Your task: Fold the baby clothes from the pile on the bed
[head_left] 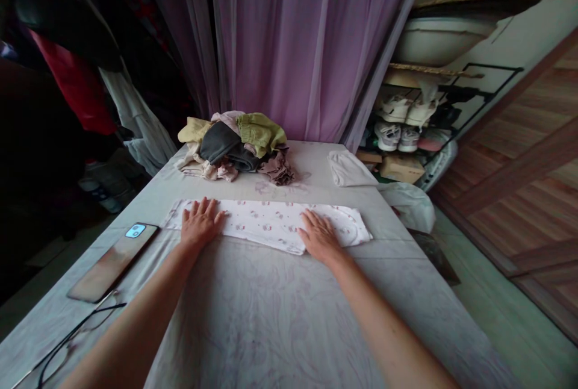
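A white garment with a small print (262, 217), perhaps folded trousers, lies flat and lengthwise across the cloth-covered table. My left hand (201, 220) rests on its left part, palm down with fingers spread. On the right part lies my right hand (320, 236), also flat with its fingers stretched out. Neither hand grips the fabric. Behind the garment sits a heap of crumpled clothes (226, 145) in yellow, dark grey, green and brownish pink. A folded white cloth (350, 168) lies at the back right of the table.
Left of my left arm are a phone (112, 265) and a pair of glasses (67, 341). A purple curtain (280, 46) hangs behind the table (280, 317). Shoes (397, 136) stand on a rack at the right, near a wooden door (519, 184). Clothes hang at the left.
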Motion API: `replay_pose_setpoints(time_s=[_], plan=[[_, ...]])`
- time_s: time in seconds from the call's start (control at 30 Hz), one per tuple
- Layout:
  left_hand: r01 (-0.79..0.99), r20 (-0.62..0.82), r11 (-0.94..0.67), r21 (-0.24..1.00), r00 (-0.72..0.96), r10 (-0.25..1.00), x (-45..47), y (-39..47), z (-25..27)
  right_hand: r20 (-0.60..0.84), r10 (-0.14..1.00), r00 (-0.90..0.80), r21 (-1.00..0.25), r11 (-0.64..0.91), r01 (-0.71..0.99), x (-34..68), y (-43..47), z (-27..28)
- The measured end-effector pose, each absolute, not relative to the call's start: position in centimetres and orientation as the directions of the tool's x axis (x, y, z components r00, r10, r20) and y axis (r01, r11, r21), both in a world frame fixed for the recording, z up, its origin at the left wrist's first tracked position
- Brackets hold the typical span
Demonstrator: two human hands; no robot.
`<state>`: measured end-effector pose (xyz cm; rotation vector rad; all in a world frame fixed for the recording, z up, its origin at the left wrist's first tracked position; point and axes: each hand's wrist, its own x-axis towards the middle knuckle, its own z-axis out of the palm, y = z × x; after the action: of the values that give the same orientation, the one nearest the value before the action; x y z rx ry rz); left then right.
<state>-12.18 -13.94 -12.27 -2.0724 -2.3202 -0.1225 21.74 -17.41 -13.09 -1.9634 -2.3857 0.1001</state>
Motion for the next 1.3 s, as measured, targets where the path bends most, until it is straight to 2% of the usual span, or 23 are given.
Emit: replay_pose_setpoints(time_s=[0.1, 0.27, 0.37, 0.43, 0.5, 0.57, 0.67, 0.77, 0.9, 1.13, 1.23, 1.3], plan=[[0.987, 0.064, 0.159, 0.035, -0.161, 0.985, -12.1, -14.0, -12.0, -0.025, 0.962, -0.270, -0.112, 0.266, 0.957, 20.6, -17.7, -13.2], [0.990, 0.076, 0.137, 0.030, -0.139, 0.987, -12.8, -13.9, -11.7, -0.011, 0.988, -0.153, -0.062, 0.152, 0.986, 25.0, -17.9, -13.5], [0.990, 0.090, 0.132, 0.055, -0.136, 0.987, -12.9, -14.0, -11.8, 0.055, 0.986, -0.159, -0.079, 0.163, 0.983, 27.7, -17.7, -13.0], [0.992, 0.095, 0.099, 0.083, -0.107, 0.990, -12.2, -14.3, -11.9, 0.135, 0.985, -0.105, -0.105, 0.120, 0.987, 29.0, -17.1, -12.2], [0.993, 0.094, -0.011, 0.118, 0.000, 0.996, -10.3, -14.9, -11.9, 0.208, 0.978, 0.034, -0.122, -0.009, 0.992, 30.3, -16.2, -11.4], [0.956, 0.090, -0.230, 0.180, 0.216, 0.972, -7.1, -15.9, -11.8, 0.219, 0.961, 0.169, -0.112, -0.147, 0.983, 31.4, -15.1, -10.6], [0.753, 0.109, -0.568, 0.332, 0.568, 0.816, -1.2, -17.5, -11.5, 0.090, 0.951, 0.297, -0.083, -0.290, 0.953, 32.3, -13.6, -9.9], [0.594, 0.160, -0.702, 0.393, 0.707, 0.689, 3.5, -18.5, -11.3, -0.027, 0.924, 0.381, -0.092, -0.382, 0.920, 32.5, -12.8, -9.8], [0.624, 0.187, -0.701, 0.344, 0.686, 0.703, 5.6, -18.7, -11.9, -0.037, 0.910, 0.413, -0.141, -0.413, 0.899, 32.8, -13.0, -10.3], [0.660, 0.226, -0.691, 0.295, 0.655, 0.721, 4.9, -18.6, -13.1, 0.133, 0.929, 0.346, -0.187, -0.320, 0.929, 34.3, -13.4, -11.6], [0.671, 0.197, -0.685, 0.284, 0.658, 0.727, 4.9, -18.8, -12.6, 0.138, 0.948, 0.285, -0.184, -0.259, 0.948, 34.6, -13.3, -11.6], [0.674, 0.173, -0.684, 0.280, 0.665, 0.726, 5.1, -18.9, -12.1, 0.106, 0.947, 0.304, -0.192, -0.280, 0.941, 34.4, -13.6, -11.3]])
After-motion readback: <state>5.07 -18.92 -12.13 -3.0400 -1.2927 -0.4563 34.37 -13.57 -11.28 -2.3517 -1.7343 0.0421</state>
